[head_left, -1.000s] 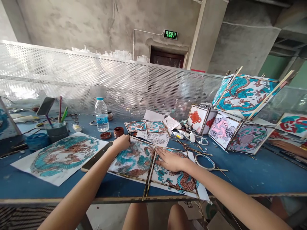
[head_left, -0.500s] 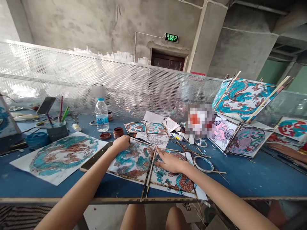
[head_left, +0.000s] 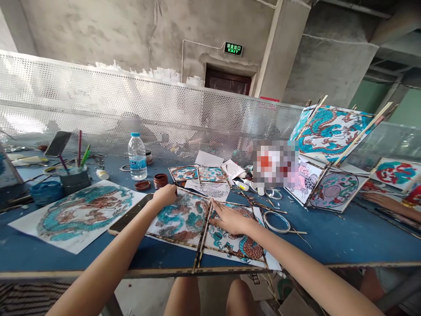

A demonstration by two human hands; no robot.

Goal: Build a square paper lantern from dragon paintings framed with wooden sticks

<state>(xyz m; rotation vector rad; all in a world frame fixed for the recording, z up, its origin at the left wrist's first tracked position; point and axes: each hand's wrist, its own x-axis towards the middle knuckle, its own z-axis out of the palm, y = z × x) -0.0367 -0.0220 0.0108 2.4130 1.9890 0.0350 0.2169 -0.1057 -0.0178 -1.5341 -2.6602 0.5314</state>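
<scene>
Two painted dragon panels in thin bamboo frames lie side by side on the blue table (head_left: 329, 237). My left hand (head_left: 165, 195) is closed on the far top corner of the left panel (head_left: 179, 217). My right hand (head_left: 230, 218) lies flat with fingers spread on the right panel (head_left: 240, 245), its fingertips near the seam where the two frames meet. A tape ring (head_left: 275, 221) lies just right of my right hand.
A large dragon painting on paper (head_left: 75, 215), a water bottle (head_left: 137, 157), paint jars (head_left: 160, 180) and a brush cup (head_left: 75, 177) sit at left. Finished lantern panels (head_left: 332, 131) stand at right, where another person's hand (head_left: 383, 201) rests. A perforated metal screen (head_left: 98, 109) backs the table.
Both hands stay on the panels; my right hand has slid slightly left toward the seam. The view shifted a little.
</scene>
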